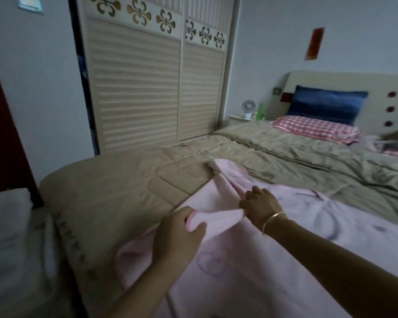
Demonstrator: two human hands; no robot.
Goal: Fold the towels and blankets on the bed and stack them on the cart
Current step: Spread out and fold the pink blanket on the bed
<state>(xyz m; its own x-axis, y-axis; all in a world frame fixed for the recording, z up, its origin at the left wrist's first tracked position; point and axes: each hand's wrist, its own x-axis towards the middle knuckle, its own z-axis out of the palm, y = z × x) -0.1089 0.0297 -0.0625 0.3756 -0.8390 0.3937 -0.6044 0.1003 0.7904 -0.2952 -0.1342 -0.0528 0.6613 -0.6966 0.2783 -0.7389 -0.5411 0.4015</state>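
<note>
A pale pink blanket (274, 260) with faint printed figures lies spread over the near part of the bed (124, 187). My left hand (177, 235) grips its left edge, with the fabric bunched between thumb and fingers. A little farther in, my right hand (260, 205), a gold bangle on its wrist, pinches the same edge. The strip of edge between the two hands is lifted off the bed. A stack of folded white towels (9, 226) sits at the far left, beside the bed; what it rests on is hidden.
The bed carries a tan quilt (308, 157), a pink checked pillow (313, 128) and a blue pillow (326, 104) at the headboard. A slatted wardrobe (147, 88) stands behind. A nightstand (239, 118) holds a small fan and a green bottle.
</note>
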